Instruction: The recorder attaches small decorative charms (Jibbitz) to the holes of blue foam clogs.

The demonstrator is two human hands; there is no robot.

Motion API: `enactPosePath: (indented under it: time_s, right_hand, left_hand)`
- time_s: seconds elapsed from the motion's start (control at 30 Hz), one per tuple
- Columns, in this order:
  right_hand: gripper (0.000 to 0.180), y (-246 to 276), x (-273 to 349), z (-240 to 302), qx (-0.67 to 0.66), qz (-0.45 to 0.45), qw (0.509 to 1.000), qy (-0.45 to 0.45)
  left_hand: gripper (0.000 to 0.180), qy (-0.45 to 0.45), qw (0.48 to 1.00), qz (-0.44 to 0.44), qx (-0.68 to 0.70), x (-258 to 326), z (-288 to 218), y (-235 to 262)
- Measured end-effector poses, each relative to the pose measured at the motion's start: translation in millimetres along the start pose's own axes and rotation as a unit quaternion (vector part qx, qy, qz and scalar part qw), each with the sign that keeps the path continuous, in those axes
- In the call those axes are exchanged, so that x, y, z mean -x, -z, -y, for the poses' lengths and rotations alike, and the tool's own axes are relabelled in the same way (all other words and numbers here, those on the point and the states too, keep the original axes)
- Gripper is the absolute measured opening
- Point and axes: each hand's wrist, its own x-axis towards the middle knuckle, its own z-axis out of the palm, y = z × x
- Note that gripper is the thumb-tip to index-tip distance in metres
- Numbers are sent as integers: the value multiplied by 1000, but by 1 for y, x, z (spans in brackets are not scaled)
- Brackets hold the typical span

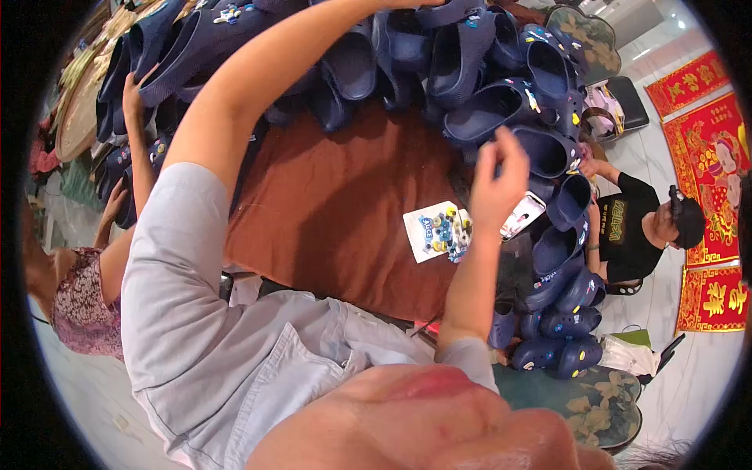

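Note:
My left arm stretches across the far side, and my left hand [413,3] is cut off by the top edge beside a row of navy clogs [350,63], so its fingers do not show. Over the right part of the table hovers my right hand [501,182], thumb and forefinger apart, nothing visible in it. Just past its fingertips lies a navy clog [489,113] with small charms on its strap. To the left of my right wrist, a white card or bag [420,249] lies under a cluster of blue, yellow and black charms [450,232].
A brown cloth [337,204] covers the table, ringed by piled clogs. A lit phone [523,215] lies right of my right wrist. A person in a black shirt [630,227] sits at the right; another in a patterned top [84,309] handles clogs at the left. A floral chair [603,403] stands near right.

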Motion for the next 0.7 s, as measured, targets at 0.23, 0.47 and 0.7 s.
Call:
enactPosePath:
  time_s: [0.23,0.47,0.7]
  right_hand:
    - [58,5,-132,-147,231,-4,971,-61]
    - [71,-9,-186,-234,118,51,964,-231]
    - [54,-21,-184,-249,-66,-69,955,-281]
  left_hand:
    - [68,-15,998,-43,38,-4,-53,-72]
    - [48,2,976,-216,-14,31,-85,-72]
    - [54,-53,997,-56,-4,87,-113,-86]
